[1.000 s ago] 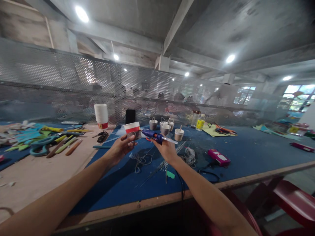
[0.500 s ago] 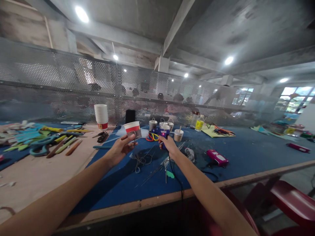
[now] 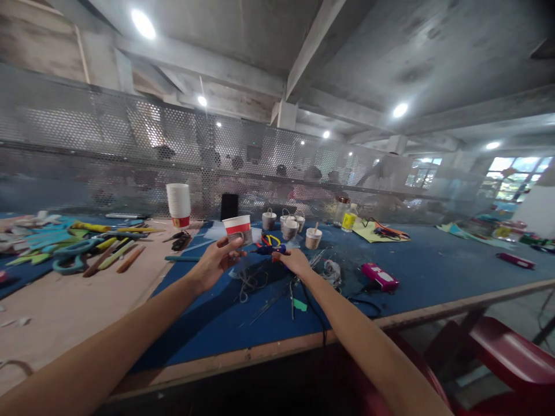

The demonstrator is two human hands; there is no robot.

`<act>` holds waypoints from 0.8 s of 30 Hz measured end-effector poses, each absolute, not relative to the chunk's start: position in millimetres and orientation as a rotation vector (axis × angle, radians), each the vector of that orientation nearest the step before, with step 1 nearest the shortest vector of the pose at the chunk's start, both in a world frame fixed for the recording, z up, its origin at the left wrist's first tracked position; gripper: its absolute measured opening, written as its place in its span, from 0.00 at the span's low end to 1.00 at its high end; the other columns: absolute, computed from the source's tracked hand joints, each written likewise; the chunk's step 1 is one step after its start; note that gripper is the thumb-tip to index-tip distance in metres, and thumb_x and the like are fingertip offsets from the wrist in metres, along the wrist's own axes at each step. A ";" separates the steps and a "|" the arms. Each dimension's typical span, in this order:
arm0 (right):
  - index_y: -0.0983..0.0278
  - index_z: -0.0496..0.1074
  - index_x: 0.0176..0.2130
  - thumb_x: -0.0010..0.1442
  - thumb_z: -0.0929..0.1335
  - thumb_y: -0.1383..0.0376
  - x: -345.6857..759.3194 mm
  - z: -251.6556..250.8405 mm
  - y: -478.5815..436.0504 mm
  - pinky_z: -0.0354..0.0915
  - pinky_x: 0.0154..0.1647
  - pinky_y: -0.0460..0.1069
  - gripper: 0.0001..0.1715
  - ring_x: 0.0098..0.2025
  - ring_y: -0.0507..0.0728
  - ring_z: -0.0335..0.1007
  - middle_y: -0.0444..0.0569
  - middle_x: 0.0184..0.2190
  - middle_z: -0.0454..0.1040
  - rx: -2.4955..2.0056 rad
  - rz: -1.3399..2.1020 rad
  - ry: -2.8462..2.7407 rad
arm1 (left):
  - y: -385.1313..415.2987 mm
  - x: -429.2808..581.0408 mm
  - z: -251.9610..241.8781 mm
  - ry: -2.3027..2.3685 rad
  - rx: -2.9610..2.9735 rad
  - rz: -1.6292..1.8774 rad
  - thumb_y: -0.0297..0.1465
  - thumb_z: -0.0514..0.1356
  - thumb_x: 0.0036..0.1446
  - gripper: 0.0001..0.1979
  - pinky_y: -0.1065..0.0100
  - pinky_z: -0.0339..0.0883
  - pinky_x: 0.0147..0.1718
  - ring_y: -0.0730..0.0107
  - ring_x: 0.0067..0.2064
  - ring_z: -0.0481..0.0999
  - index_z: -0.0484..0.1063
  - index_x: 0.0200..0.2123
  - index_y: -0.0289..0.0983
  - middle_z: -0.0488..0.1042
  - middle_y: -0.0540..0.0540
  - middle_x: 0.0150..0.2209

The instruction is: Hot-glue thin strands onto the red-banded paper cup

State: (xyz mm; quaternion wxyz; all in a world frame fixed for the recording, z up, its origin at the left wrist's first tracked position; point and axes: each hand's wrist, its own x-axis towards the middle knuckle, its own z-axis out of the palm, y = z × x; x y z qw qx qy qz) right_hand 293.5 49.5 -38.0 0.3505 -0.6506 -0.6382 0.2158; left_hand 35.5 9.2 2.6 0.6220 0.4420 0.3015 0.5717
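My left hand (image 3: 220, 260) is closed around the lower part of a paper cup (image 3: 237, 226), white at the rim with a red band and a grey-brown lower part. My right hand (image 3: 293, 261) grips a blue glue gun (image 3: 269, 249), whose nozzle points left toward the cup's base; I cannot tell whether it touches. A black cord hangs from the gun over the table edge. Behind the gun lie scissors with red and yellow handles (image 3: 270, 239). Several small wrapped cups with handles (image 3: 289, 229) stand beyond, and a cup with a stick (image 3: 313, 237) is to their right.
A stack of paper cups (image 3: 178, 202) and a black phone (image 3: 229, 206) stand by the perforated metal screen. Large blue-handled scissors (image 3: 71, 260) lie among tools at left. Loose wires (image 3: 249, 283), a magenta box (image 3: 380, 277) and a yellow-labelled bottle (image 3: 349, 219) are on the blue mat.
The glue gun has turned so its nozzle points left and has come closer to the cup. The cup has shifted slightly to the right in my left hand.
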 end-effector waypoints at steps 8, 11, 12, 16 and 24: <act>0.59 0.73 0.30 0.58 0.76 0.45 293.2 -40.5 43.2 0.69 0.39 0.53 0.23 0.41 0.65 0.81 0.52 0.31 0.81 -1.898 0.191 -1.699 | 8.5 36.5 0.4 0.714 1.066 1.323 0.33 0.79 0.49 0.19 0.73 0.74 0.31 0.68 0.34 0.84 0.82 0.44 0.36 0.85 0.45 0.37; 0.62 0.74 0.41 0.64 0.74 0.53 290.2 -36.0 41.4 0.69 0.48 0.54 0.16 0.48 0.63 0.81 0.55 0.40 0.83 -1.795 0.035 -1.716 | 8.9 37.0 0.2 0.707 1.079 1.332 0.34 0.79 0.48 0.20 0.71 0.76 0.34 0.66 0.36 0.85 0.82 0.44 0.37 0.86 0.43 0.41; 0.62 0.74 0.43 0.65 0.73 0.56 287.1 -32.9 40.6 0.69 0.51 0.54 0.13 0.49 0.62 0.80 0.54 0.42 0.83 -1.706 0.053 -1.717 | 9.7 37.1 -0.3 0.705 1.083 1.338 0.34 0.79 0.47 0.21 0.70 0.76 0.35 0.65 0.37 0.85 0.83 0.45 0.37 0.86 0.42 0.42; 0.63 0.76 0.46 0.65 0.73 0.59 260.5 -14.8 31.3 0.72 0.50 0.52 0.12 0.47 0.58 0.81 0.52 0.44 0.84 -1.233 0.608 -1.690 | 14.0 38.2 -3.1 0.702 1.129 1.391 0.36 0.80 0.47 0.23 0.68 0.74 0.42 0.64 0.44 0.84 0.83 0.46 0.37 0.86 0.41 0.47; 0.64 0.77 0.37 0.61 0.75 0.51 215.9 -7.8 16.0 0.72 0.49 0.52 0.18 0.35 0.55 0.79 0.45 0.27 0.79 -0.855 1.263 -1.659 | 9.3 38.4 0.7 0.772 1.202 1.455 0.38 0.80 0.46 0.23 0.63 0.71 0.51 0.58 0.50 0.82 0.82 0.44 0.35 0.85 0.39 0.46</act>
